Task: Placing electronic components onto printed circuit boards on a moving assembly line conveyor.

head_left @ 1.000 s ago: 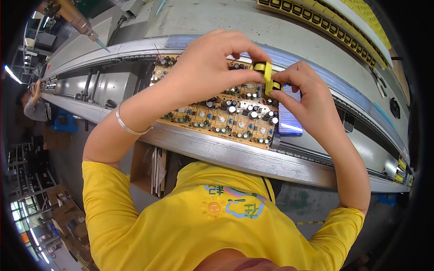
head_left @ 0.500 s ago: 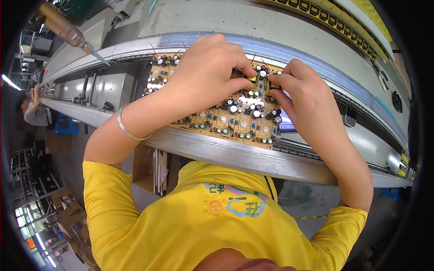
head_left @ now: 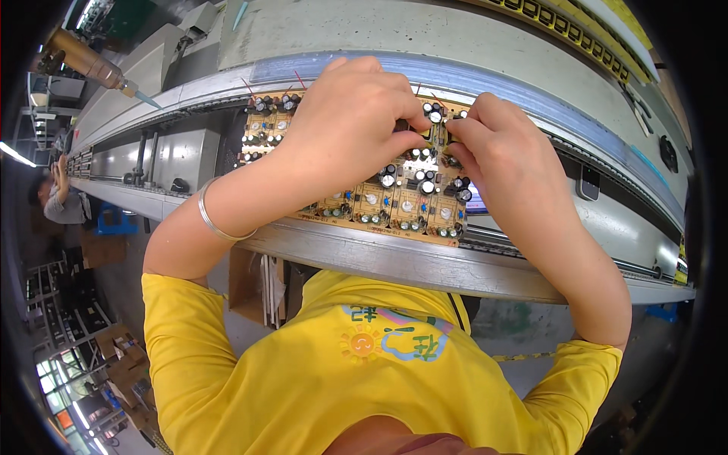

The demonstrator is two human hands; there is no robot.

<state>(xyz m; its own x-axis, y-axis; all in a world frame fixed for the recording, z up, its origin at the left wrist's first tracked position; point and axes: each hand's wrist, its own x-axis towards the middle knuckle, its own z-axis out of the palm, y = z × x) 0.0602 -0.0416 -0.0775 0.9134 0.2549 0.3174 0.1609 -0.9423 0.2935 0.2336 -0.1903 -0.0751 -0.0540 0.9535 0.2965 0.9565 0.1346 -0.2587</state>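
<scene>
A tan circuit board panel is crowded with black and silver capacitors, small blue parts and white round parts. My left hand reaches over its upper middle, thumb and fingers closed around a small yellow-and-black component at the board's surface. Just to the right, my right hand is closed in a pinch at the board's upper right edge; what its fingertips hold is hidden. The left hand and forearm cover part of the panel. Thin red wires stick up along the far edge.
Metal conveyor rails run along both sides of the panel. A brown syringe-like dispenser with a blue tip hangs at the upper left. Yellow slotted trays lie at the far right. Another person is at the far left.
Both hands stay pinched at nearly the same spots on the board, with slight finger shifts. The view has moved a little.
</scene>
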